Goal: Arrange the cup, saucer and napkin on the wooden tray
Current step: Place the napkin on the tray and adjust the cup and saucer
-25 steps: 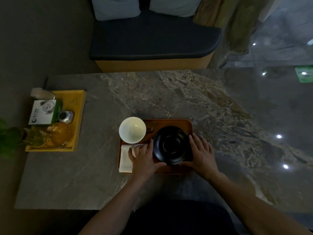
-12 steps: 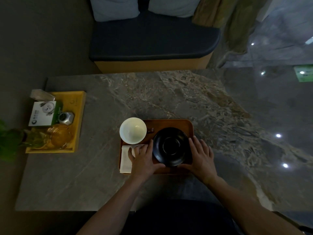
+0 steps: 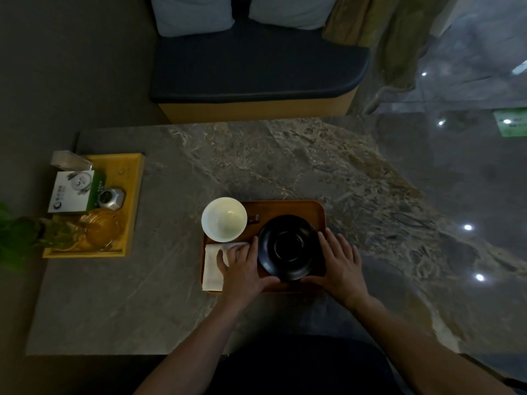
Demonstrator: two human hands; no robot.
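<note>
Framing the saucer: your hands flank the black saucer (image 3: 288, 247) on the wooden tray (image 3: 288, 208).
Left hand (image 3: 242, 266): open, flat on the white napkin (image 3: 212, 266), at the saucer's 9 o'clock.
Right hand (image 3: 340, 263): open, at its 3 o'clock.
White cup (image 3: 224, 219): 10 o'clock.

A wooden tray (image 3: 285, 208) lies on a marble table (image 3: 256, 161). On the tray's left far corner stands a white cup (image 3: 224, 219); a white napkin (image 3: 212, 266) lies on its left near part. A black saucer (image 3: 288, 248) sits right of the cup. The left hand (image 3: 242, 266) rests flat, partly on the napkin, thumb touching the saucer; the right hand (image 3: 340, 263) cups the saucer's right edge
</note>
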